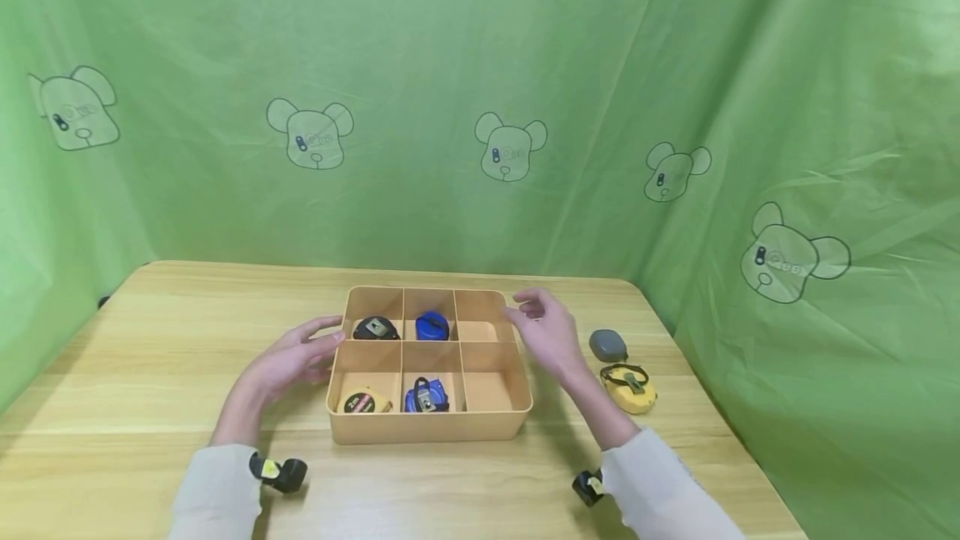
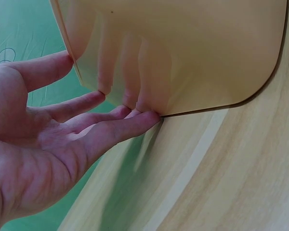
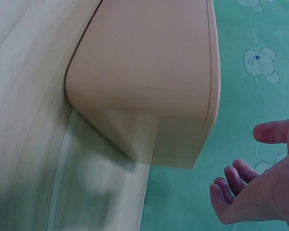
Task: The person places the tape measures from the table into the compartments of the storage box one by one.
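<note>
A peach plastic organizer box (image 1: 431, 428) with several compartments rests on the table. Its back row holds a black tape measure (image 1: 367, 329) at left and a blue tape measure (image 1: 432, 326) in the middle. In front of these lie a yellow tape measure (image 1: 381, 402) at left and another blue tape measure (image 1: 438, 396) in the middle. My left hand (image 1: 296, 357) touches the box's left wall with outstretched fingertips and thumb, as the left wrist view shows. Beside the back right corner is my right hand (image 1: 551, 336), its fingers loosely bent and holding nothing; the right wrist view shows it apart from the box.
Right of the box, a grey rounded case (image 1: 607, 345), probably a tape measure, lies behind a yellow tape measure with a black strap (image 1: 637, 401). The wooden table (image 1: 180, 357) meets a green curtain (image 1: 420, 215) at the back and right.
</note>
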Demonstrator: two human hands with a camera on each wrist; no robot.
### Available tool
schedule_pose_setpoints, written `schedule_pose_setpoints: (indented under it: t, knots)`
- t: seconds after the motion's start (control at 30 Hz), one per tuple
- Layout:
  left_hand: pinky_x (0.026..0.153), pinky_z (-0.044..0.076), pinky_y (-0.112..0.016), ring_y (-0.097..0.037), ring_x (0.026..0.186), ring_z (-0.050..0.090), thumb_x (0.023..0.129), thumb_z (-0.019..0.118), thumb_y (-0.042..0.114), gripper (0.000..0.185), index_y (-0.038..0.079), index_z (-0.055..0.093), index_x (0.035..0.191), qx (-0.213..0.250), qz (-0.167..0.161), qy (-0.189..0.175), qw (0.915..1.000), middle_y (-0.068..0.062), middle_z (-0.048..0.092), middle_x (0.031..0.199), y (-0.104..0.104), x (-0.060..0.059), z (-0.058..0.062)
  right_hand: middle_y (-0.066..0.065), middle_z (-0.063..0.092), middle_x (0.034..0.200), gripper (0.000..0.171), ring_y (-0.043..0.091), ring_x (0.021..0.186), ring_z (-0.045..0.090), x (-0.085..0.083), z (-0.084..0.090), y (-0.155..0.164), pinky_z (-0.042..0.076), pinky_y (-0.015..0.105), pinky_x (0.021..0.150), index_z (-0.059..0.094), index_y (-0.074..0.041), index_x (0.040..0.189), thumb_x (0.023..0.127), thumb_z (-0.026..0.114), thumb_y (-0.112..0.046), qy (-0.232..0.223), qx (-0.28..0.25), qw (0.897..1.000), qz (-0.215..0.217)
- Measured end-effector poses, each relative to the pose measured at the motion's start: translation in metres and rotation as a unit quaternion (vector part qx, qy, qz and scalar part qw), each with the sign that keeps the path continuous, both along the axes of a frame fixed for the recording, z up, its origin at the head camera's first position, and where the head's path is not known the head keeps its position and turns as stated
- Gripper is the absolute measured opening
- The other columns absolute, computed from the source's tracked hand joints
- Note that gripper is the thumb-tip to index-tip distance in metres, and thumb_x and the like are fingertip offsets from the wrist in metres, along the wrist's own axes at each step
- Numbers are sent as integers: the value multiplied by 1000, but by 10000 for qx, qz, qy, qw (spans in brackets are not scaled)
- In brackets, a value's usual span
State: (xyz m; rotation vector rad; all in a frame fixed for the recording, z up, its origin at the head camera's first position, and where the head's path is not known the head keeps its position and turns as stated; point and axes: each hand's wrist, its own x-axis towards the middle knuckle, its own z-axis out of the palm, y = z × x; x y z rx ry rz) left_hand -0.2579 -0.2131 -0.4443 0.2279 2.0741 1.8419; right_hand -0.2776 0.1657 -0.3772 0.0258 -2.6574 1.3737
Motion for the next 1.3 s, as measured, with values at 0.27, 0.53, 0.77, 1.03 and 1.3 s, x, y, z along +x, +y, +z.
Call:
schedule_pose_setpoints:
  t: [0.27,0.53,0.77,1.03,1.3]
  knots:
    - [120,33,-60,-48,147,34,107,50,35,73,6,14,162,69,-4,-20,10000,-29,35,158,0,-2,-2,18,63,131,43,34,126,57,-1,0,25,49,53,107,62,-13,131,93,68,-31,-241,144,9995,-109]
    - [120,32,-59,-48,147,33,107,49,33,72,5,13,162,141,-60,11,9999,-29,36,158,-1,-2,-2,20,60,135,48,36,128,54,-1,-1,48,48,54,106,58,-11,136,93,67,-30,-359,413,9984,-167]
    - [120,33,-60,-48,147,33,107,50,35,73,5,13,162,140,-49,5,9999,-29,37,157,-1,-2,-3,20,57,138,52,37,130,51,0,-1,68,46,55,107,55,-10,141,94,66,-29,-573,578,9964,-251]
    - [120,32,-60,-48,147,32,107,50,34,72,5,13,162,138,-19,2,9999,-29,37,157,0,-1,-2,27,53,144,59,43,133,49,1,-6,91,45,59,110,48,-6,147,95,64,-30,-720,942,9927,-231]
    - [120,32,-60,-48,147,33,107,50,34,72,5,13,162,161,-40,16,9999,-29,36,158,0,-2,-2,29,50,146,67,45,132,51,1,-8,111,51,56,104,43,-3,150,94,67,-31,-944,942,9908,-225]
